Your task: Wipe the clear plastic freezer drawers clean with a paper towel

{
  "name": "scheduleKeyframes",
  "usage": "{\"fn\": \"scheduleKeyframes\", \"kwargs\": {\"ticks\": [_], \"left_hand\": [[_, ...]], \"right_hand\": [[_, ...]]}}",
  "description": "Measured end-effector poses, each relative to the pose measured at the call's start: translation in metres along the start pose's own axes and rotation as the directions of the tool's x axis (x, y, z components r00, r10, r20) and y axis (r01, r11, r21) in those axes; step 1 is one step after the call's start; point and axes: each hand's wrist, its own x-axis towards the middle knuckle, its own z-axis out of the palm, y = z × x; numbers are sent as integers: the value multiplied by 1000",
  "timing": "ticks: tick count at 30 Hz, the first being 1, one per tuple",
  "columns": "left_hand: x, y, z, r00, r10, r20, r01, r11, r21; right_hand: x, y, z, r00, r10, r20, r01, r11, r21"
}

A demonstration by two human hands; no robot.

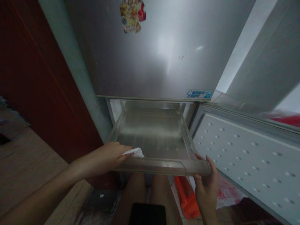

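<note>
A clear plastic freezer drawer is pulled partway out beneath the fridge's upper door, and nothing lies in it. At its front left corner, my left hand is closed on a crumpled white tissue, pressed at the drawer's front rim. My right hand grips the front right corner, fingers over the top edge and thumb below.
The freezer door stands swung wide to the right, its inner panel dimpled. Above is the silver upper door with a food-picture sticker. An orange plastic item lies on the floor by my legs. A dark red panel borders the left.
</note>
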Motion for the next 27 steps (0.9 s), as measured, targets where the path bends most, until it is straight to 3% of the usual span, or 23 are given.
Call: {"fn": "scheduleKeyframes", "kwargs": {"ticks": [5,8,11,14,19,27], "left_hand": [[25,35,17,1000,12,-14,-8,978,208],[48,67,23,997,81,0,-79,972,220],[71,96,29,975,224,-9,-218,956,197],[88,111,37,957,285,-50,-270,941,204],[85,96,32,950,311,-22,-305,942,138],[29,24,12,990,133,36,-135,990,45]], "right_hand": [[1,0,2,1000,-13,-17,13,1000,-28],[1,0,3,1000,0,-9,0,1000,-12],[0,1,2,1000,18,-6,-18,1000,-1],[-1,1,1,1000,24,-4,-24,1000,3],[0,0,-1,1000,1,12,-1,1000,-12],[1,4,-2,1000,-22,17,22,1000,0]]}}
